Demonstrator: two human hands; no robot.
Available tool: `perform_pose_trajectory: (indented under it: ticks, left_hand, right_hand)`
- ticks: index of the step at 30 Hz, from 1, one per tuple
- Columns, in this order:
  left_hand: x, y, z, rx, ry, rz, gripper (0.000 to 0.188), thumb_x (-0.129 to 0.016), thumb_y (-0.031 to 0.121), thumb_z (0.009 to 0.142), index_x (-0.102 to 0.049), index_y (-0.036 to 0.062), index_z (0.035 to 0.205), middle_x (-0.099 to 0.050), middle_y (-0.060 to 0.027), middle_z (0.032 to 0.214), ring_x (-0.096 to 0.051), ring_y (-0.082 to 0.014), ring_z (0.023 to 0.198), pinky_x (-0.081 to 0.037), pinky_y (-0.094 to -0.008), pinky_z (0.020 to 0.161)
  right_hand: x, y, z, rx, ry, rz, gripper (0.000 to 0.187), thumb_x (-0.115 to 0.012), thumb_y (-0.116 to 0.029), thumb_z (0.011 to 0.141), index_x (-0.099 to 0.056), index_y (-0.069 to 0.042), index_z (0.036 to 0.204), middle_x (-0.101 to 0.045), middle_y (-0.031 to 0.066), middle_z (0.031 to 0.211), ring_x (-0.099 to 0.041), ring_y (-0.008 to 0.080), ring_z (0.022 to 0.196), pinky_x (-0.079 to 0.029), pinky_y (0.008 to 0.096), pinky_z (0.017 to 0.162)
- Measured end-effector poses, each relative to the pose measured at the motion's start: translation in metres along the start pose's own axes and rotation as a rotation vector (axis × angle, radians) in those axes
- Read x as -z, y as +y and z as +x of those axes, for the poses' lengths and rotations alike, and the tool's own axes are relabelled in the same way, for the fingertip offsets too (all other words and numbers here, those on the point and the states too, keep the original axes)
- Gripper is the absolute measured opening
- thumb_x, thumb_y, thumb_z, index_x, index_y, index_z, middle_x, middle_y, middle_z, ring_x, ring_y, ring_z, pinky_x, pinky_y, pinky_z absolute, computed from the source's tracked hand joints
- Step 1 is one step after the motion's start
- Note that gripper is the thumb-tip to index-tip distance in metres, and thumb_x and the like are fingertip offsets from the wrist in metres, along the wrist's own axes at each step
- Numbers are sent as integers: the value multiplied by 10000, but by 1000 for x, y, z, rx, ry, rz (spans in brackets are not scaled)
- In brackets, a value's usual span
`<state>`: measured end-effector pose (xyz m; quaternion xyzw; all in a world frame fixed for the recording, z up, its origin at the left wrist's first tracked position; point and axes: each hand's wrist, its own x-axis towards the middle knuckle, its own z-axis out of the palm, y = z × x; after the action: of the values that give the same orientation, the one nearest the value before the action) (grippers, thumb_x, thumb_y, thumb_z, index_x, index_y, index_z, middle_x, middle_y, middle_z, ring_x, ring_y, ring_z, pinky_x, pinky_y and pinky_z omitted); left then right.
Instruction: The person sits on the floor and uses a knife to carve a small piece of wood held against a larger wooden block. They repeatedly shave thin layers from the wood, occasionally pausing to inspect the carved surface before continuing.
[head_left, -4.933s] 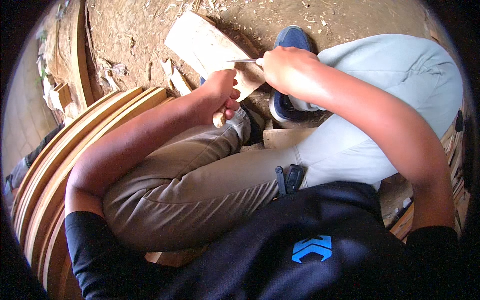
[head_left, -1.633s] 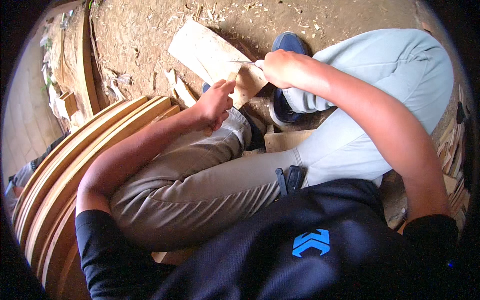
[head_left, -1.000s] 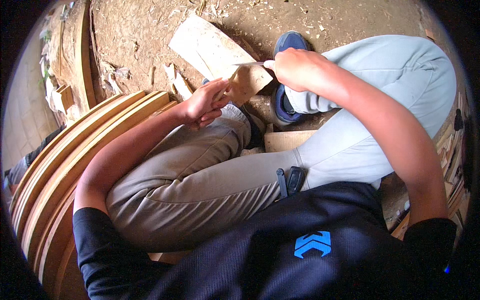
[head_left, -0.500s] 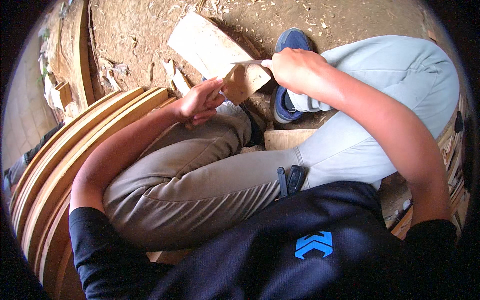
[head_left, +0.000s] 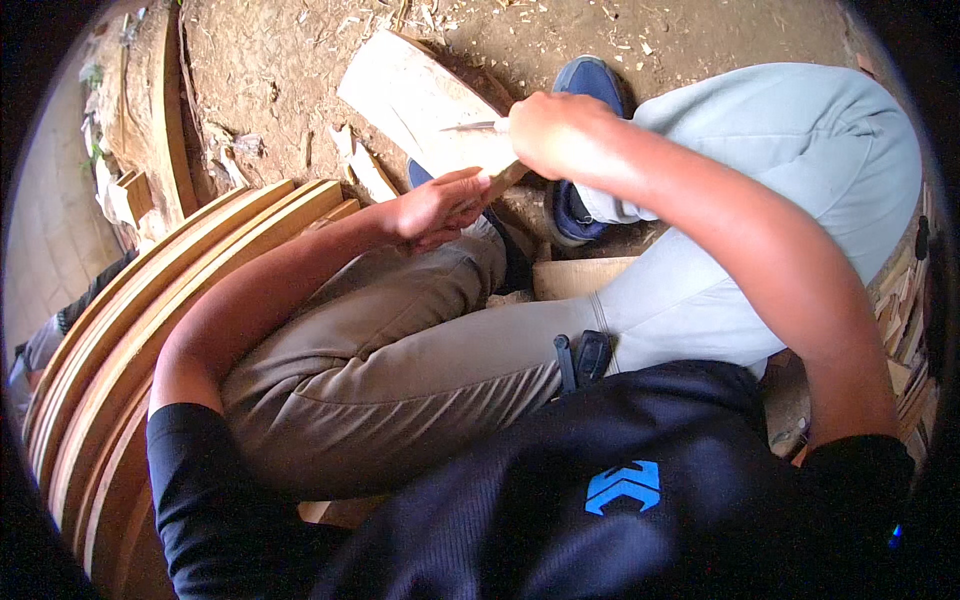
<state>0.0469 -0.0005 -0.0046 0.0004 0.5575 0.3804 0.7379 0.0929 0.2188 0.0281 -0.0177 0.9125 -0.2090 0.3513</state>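
Observation:
My right hand (head_left: 555,130) is closed around the light handle of a knife (head_left: 472,126). Its thin blade points left, over the pale top of a thick wooden block (head_left: 410,95) on the ground. At the block's near end, my left hand (head_left: 440,208) has its fingers curled, with thumb and fingertips pinching the edge of a piece of wood (head_left: 508,179). Much of that piece lies behind my hands, and I cannot tell clearly where it parts from the block.
Long wooden boards (head_left: 190,290) are stacked along my left side. Another short board (head_left: 580,277) lies between my legs. Wood scraps (head_left: 362,165) and shavings litter the dirt floor (head_left: 290,60). My blue shoes (head_left: 590,80) flank the block's near end. More offcuts (head_left: 905,330) lie at far right.
My right hand with the knife has shifted left and slightly up. My left hand has moved right and a little nearer to me, and the wood's broad end face shows less.

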Motion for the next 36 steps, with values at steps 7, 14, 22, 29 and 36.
perform_pose_trajectory:
  ticks: [7,14,22,29,36]
  left_hand:
    - [-13,31,-35,-15,46,57,275,-360,376,1022,-383,131,898,-357,16,606,-306,-78,338,-269,-236,267]
    - [-5,62,-42,-352,59,258,306,-373,368,1003,-438,72,1046,-403,19,691,-426,-78,551,-386,-233,475]
    - [4,104,-60,-627,91,319,461,-398,525,965,-463,95,810,-393,16,736,-406,-96,628,-377,-246,544]
    - [-4,122,-73,-635,113,159,539,-434,610,905,-477,96,748,-416,17,657,-368,-87,522,-268,-249,447]
    - [-22,132,-79,-618,151,77,527,-398,566,908,-540,67,822,-472,2,652,-421,-99,528,-321,-248,450]
  right_hand:
    - [56,28,-7,-16,268,213,549,-379,-398,990,-640,84,960,-617,331,939,-617,446,936,-484,488,838]
    - [70,19,3,-173,281,388,535,-430,-432,954,-651,50,1017,-634,303,1012,-639,418,962,-504,480,845]
    - [29,16,19,-62,476,173,411,-547,-285,878,-482,52,1103,-650,278,858,-656,408,847,-530,500,732]
    - [-19,-14,13,111,346,273,308,-483,-131,859,-408,42,1104,-645,283,823,-642,459,814,-519,542,710]
    - [-43,-11,13,282,418,226,229,-477,-74,865,-413,17,1065,-522,268,1024,-594,441,945,-497,524,776]
